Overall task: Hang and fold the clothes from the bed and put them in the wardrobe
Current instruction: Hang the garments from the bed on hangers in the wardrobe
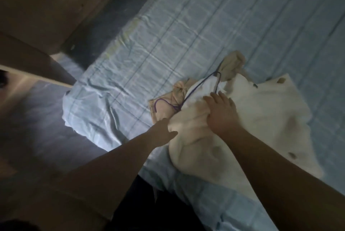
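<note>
Only the head view is given, and it is dim and somewhat blurred. A bed [186,25] covered with a pale blue checked sheet is seen running from the near right to the far side. A white garment [265,111] with a few brownish marks is heaped on the bed at its near right. A beige garment [164,105] is bunched just to its left and partly tucked under it. A thin purple cord [197,85] is laid across both.

The right hand [221,113] is laid palm down on the white garment, its fingers [216,98] stretched out and a little spread, with cloth gathered beneath the palm. The left hand [165,128] is brought to the near left edge of the same garment. Its fingers are covered by the cloth, so whether anything is pinched cannot be told. A brown panel [37,6] is seen at the far left, but it cannot be told whether it is the wardrobe.

The step in hand is judged to be taking up the white garment for folding or hanging. Nothing is yet put away. For the next move, a firm hold on an edge is called for, the cord must be freed from the cloth, and the garment must be lifted clear of the beige one and spread flat.
</note>
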